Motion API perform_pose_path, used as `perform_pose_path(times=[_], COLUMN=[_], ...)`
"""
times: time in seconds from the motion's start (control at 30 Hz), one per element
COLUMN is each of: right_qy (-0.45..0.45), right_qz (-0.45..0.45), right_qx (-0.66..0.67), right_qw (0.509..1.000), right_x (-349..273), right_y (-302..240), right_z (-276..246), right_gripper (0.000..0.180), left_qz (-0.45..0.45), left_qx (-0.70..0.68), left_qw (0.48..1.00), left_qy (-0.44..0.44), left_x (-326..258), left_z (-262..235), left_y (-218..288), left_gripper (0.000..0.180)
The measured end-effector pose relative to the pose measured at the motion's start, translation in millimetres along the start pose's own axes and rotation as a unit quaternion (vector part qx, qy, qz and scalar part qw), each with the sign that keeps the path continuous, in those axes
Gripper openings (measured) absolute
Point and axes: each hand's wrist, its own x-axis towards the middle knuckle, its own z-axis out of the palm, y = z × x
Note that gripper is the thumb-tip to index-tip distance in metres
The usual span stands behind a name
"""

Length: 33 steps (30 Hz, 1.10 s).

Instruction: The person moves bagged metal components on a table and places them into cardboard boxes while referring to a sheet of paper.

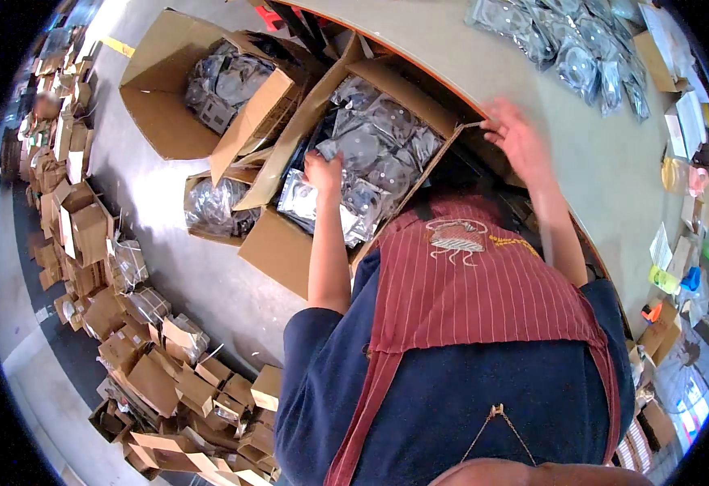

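An open cardboard box (pixel 434 97) stands in front of me, filled with shiny clear bags (pixel 375 150) of flat grey parts with round disc shapes, which look like hard drives. My left hand (pixel 324 172) reaches into its left side, fingers closed on the edge of one of these bags. Against the box's left wall, by that hand, lies a brighter silvery bag (pixel 299 198). My right hand (pixel 518 139) is at the box's right corner, beside the table edge. Its fingers are apart and slightly blurred, with the fingertips by the corner of the cardboard.
To the right runs a grey table (pixel 444 32) with an orange edge, bearing a pile of similar bags (pixel 569 49). Further left stand another open box (pixel 156 89) of bagged parts and a small box (pixel 217 206). Many cardboard boxes (pixel 156 381) crowd the floor at far left.
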Motion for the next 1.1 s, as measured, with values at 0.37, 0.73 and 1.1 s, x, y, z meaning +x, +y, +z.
perform_pose_path(times=[0.37,0.73,1.1], right_qy=[-0.197,-0.058,-0.179], right_qz=[-0.051,-0.152,0.003], right_qx=[-0.294,0.271,-0.137], right_qw=[0.934,0.949,0.974], right_x=[2.0,33.2,-2.8], right_y=[39.8,-14.9,29.3], right_z=[73.7,-46.2,52.8], right_gripper=[0.057,0.036,0.029], left_qz=[0.009,0.132,0.114], left_qx=[-0.613,0.041,-0.267], left_qw=[0.724,0.975,0.946], left_qy=[-0.316,-0.172,-0.146], left_x=[-18.4,-31.8,-63.0], left_z=[-145.6,-87.1,-118.4], left_y=[112.9,-56.6,-28.1], left_gripper=[0.004,0.081,0.021])
